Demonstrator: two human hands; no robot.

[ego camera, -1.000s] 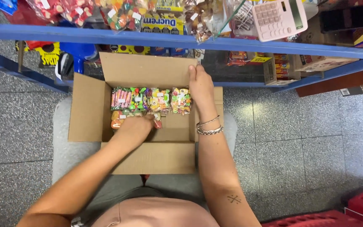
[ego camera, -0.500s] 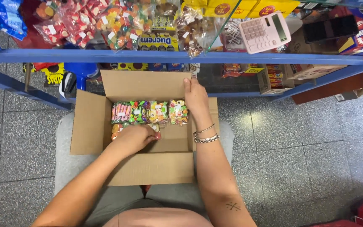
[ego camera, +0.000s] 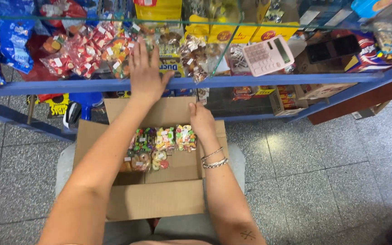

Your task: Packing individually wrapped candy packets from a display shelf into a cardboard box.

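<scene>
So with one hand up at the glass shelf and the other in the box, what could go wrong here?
The left hand presses among piled candy bags at the glass shelf edge; one could likely slide off. The cardboard box rests on the lap with only the right hand steadying it, so it might tip.

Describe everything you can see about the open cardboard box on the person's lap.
The cardboard box is plain brown corrugated card, open at the top with all four flaps folded outward. It rests on the person's lap above a speckled grey tile floor, its far flap close to the blue shelf edge. Inside, small clear candy packets with colourful sweets lie in rows toward the far side; the near part of the bottom is bare. The right hand rests on its far right corner. The left hand is raised to the glass counter, away from it.
</scene>
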